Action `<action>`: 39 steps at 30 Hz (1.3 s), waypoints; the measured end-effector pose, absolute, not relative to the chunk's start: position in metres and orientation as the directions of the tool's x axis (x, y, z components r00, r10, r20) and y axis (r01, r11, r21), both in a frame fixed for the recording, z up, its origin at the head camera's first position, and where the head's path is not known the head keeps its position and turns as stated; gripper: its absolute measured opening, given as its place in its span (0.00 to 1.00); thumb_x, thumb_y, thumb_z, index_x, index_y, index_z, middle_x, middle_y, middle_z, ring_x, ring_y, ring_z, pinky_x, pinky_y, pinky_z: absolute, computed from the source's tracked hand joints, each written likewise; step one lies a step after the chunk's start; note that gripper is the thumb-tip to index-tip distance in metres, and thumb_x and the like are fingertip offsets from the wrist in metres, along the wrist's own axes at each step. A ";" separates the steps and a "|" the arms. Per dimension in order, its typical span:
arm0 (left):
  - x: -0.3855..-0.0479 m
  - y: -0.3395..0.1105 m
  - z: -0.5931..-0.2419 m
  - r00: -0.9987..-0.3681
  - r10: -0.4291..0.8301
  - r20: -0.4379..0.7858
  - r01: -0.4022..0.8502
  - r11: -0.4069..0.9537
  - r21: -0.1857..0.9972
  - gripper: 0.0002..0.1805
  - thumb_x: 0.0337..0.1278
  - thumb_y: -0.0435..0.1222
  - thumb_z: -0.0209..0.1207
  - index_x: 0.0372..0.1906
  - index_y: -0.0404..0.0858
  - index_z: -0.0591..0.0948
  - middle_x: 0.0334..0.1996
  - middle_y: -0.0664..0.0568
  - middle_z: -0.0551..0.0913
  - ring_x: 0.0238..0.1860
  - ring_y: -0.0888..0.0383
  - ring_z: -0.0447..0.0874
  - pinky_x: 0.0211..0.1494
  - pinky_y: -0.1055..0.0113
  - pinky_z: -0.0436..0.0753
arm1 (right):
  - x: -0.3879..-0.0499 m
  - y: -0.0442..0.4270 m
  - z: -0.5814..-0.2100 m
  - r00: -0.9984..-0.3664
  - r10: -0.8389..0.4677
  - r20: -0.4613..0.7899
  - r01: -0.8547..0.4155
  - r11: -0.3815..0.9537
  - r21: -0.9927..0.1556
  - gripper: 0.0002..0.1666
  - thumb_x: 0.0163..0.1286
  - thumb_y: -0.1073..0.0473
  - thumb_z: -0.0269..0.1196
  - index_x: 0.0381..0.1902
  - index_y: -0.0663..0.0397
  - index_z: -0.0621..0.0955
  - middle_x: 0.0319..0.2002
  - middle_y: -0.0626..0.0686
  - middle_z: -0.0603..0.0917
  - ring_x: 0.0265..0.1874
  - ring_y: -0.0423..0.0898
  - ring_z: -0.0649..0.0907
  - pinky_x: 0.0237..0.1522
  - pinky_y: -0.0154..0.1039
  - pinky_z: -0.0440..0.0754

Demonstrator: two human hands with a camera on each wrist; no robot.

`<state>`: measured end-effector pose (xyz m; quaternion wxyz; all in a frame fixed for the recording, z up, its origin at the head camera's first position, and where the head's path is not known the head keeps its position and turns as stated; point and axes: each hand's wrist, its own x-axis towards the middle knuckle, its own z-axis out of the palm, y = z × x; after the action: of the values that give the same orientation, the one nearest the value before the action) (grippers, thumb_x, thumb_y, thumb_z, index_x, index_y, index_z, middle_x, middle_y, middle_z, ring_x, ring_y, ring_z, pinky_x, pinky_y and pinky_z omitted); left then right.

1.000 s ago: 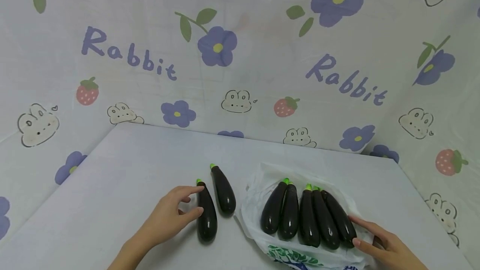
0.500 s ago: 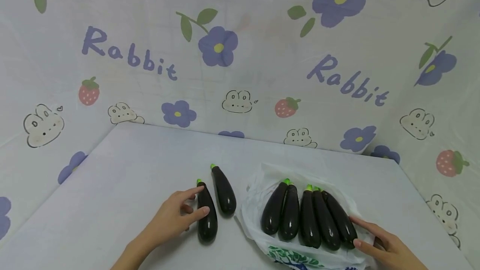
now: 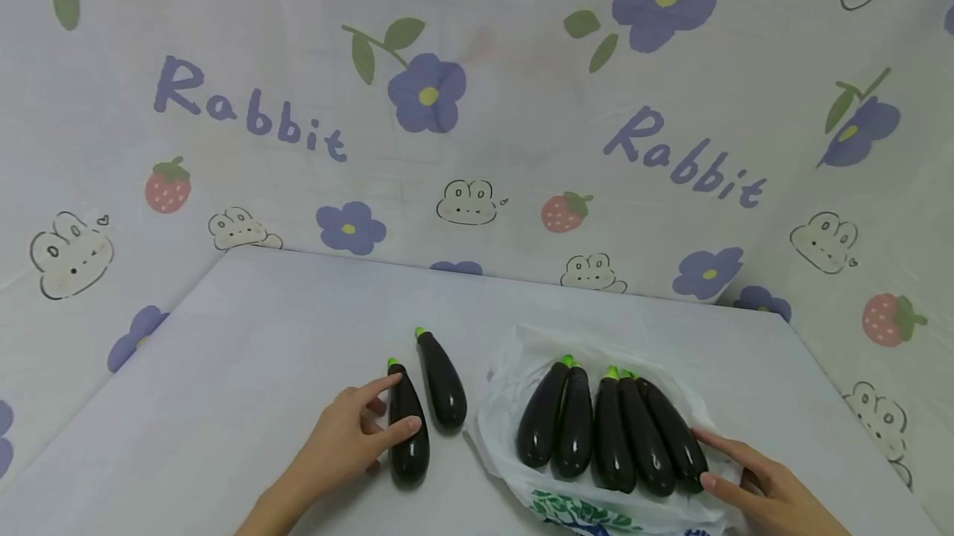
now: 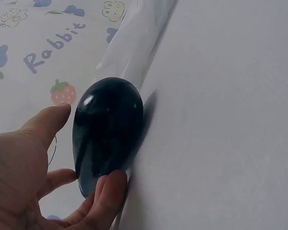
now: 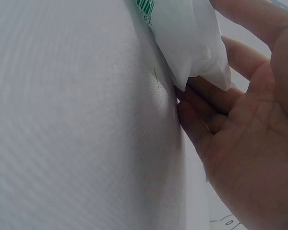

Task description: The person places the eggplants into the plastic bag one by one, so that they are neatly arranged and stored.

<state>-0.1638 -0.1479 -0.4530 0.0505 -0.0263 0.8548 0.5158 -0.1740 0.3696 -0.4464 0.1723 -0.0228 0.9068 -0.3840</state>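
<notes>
Two dark, glossy eggplants lie on the white table left of the bag. My left hand (image 3: pixel 339 441) is at the nearer eggplant (image 3: pixel 411 457), its index fingertip by the green stem end and its thumb over the body. In the left wrist view, the thumb stands slightly apart from this eggplant (image 4: pixel 108 129), while other fingertips meet its lower end. The second eggplant (image 3: pixel 443 387) lies just to the right. Several more eggplants (image 3: pixel 614 437) sit side by side on a white plastic bag (image 3: pixel 495 437). My right hand (image 3: pixel 771 486) rests at the bag's right edge, fingertips by the rightmost eggplant (image 3: pixel 674 437).
The bag carries a green tree print (image 3: pixel 581 509) on its near side. Behind the table (image 3: pixel 298 304) hangs a patterned cloth (image 3: pixel 522 130) with flowers, rabbits and strawberries; it also covers the sides.
My left thumb has shifted a little farther over the nearer eggplant, and the hand sits slightly lower. The right hand and the eggplants have stayed put.
</notes>
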 end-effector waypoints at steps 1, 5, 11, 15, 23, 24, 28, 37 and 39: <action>-0.163 -0.148 -0.453 -0.994 0.002 -0.112 -0.099 0.462 0.881 0.39 0.58 0.53 0.74 0.74 0.51 0.75 0.53 0.40 0.75 0.26 0.58 0.84 0.28 0.64 0.81 | -0.174 0.369 -0.446 -0.940 -0.173 -0.293 0.089 0.705 -0.703 0.43 0.77 0.47 0.64 0.81 0.58 0.64 0.60 0.58 0.73 0.26 0.43 0.69 0.29 0.35 0.69; -0.163 -0.148 -0.453 -0.995 0.022 -0.095 -0.076 0.432 0.899 0.39 0.58 0.50 0.75 0.74 0.50 0.76 0.60 0.35 0.70 0.26 0.59 0.85 0.30 0.65 0.82 | -0.174 0.368 -0.445 -0.941 -0.181 -0.285 0.076 0.709 -0.701 0.42 0.77 0.48 0.63 0.81 0.59 0.63 0.59 0.58 0.73 0.26 0.43 0.69 0.28 0.36 0.69; -0.163 -0.149 -0.453 -0.992 0.106 -0.075 -0.026 0.408 0.913 0.35 0.62 0.45 0.72 0.74 0.49 0.76 0.62 0.32 0.70 0.32 0.59 0.85 0.31 0.65 0.85 | -0.175 0.369 -0.446 -0.942 -0.173 -0.286 0.081 0.712 -0.698 0.43 0.76 0.47 0.64 0.80 0.58 0.64 0.59 0.59 0.73 0.25 0.43 0.69 0.28 0.36 0.69; -0.162 -0.151 -0.453 -0.989 0.131 -0.073 -0.013 0.408 0.913 0.34 0.63 0.44 0.71 0.73 0.46 0.77 0.62 0.31 0.70 0.34 0.58 0.84 0.29 0.64 0.84 | -0.176 0.369 -0.447 -0.943 -0.168 -0.287 0.085 0.712 -0.697 0.43 0.76 0.46 0.65 0.80 0.56 0.64 0.59 0.58 0.74 0.24 0.43 0.69 0.28 0.36 0.69; -0.163 -0.153 -0.452 -0.987 0.131 -0.096 -0.036 0.399 0.916 0.33 0.62 0.45 0.72 0.71 0.48 0.78 0.64 0.35 0.70 0.39 0.57 0.84 0.30 0.64 0.85 | -0.176 0.370 -0.447 -0.939 -0.159 -0.305 0.105 0.712 -0.694 0.44 0.76 0.46 0.65 0.81 0.56 0.64 0.59 0.59 0.73 0.25 0.43 0.69 0.28 0.36 0.69; -0.163 -0.153 -0.452 -0.987 0.128 -0.094 -0.036 0.396 0.918 0.33 0.61 0.45 0.73 0.71 0.48 0.79 0.64 0.35 0.70 0.41 0.56 0.84 0.30 0.64 0.85 | -0.175 0.370 -0.447 -0.939 -0.160 -0.303 0.103 0.711 -0.696 0.44 0.76 0.46 0.65 0.81 0.56 0.64 0.59 0.59 0.73 0.25 0.43 0.69 0.28 0.36 0.69; -0.161 -0.155 -0.451 -0.989 0.120 -0.080 -0.026 0.398 0.917 0.33 0.60 0.44 0.73 0.71 0.49 0.79 0.64 0.37 0.71 0.49 0.52 0.84 0.33 0.63 0.86 | -0.176 0.370 -0.449 -0.944 -0.177 -0.278 0.079 0.698 -0.712 0.43 0.75 0.47 0.65 0.80 0.56 0.65 0.58 0.58 0.73 0.24 0.44 0.69 0.27 0.37 0.70; -0.160 -0.155 -0.453 -0.994 0.109 -0.014 0.030 0.392 0.919 0.33 0.58 0.42 0.75 0.70 0.51 0.80 0.64 0.42 0.74 0.60 0.45 0.84 0.62 0.53 0.84 | -0.176 0.373 -0.451 -0.945 -0.161 -0.284 0.096 0.693 -0.714 0.43 0.75 0.47 0.66 0.80 0.56 0.65 0.57 0.55 0.74 0.25 0.45 0.69 0.27 0.37 0.70; -0.161 -0.155 -0.453 -0.994 0.112 -0.010 0.031 0.351 0.936 0.34 0.58 0.39 0.75 0.70 0.49 0.79 0.65 0.40 0.72 0.60 0.43 0.84 0.58 0.59 0.86 | -0.176 0.373 -0.451 -0.942 -0.156 -0.296 0.109 0.693 -0.713 0.44 0.75 0.47 0.66 0.81 0.56 0.64 0.58 0.56 0.73 0.26 0.45 0.70 0.28 0.37 0.70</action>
<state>-0.1608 -0.1549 -0.4535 0.0359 0.0434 0.8211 0.5681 -0.1761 0.3732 -0.4507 0.1693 -0.0128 0.9043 -0.3916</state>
